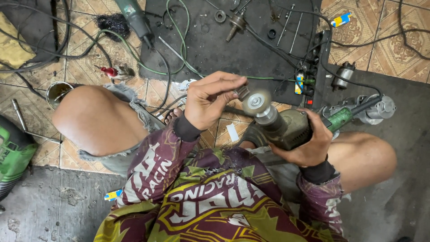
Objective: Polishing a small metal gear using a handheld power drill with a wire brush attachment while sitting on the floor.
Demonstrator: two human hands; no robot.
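Steel part against the spinning wheel, both my hands busy.

My left hand (207,102) pinches a small metal piece (242,92) between thumb and fingertips and holds it touching the rim of the round wire wheel (255,102). My right hand (309,141) is wrapped tight around the body of the grinder (286,127) that carries that wheel, its green handle (340,118) sticking out past my knuckles toward a second grey power tool (374,107) on the floor. All of this hangs above my lap, between my two bare knees. Beyond it lies a black rubber mat (215,45) with a gear (220,16), thin rods (286,29) and green cable (179,36) scattered on it. A tin can (57,92) stands on the tiles by my left knee.
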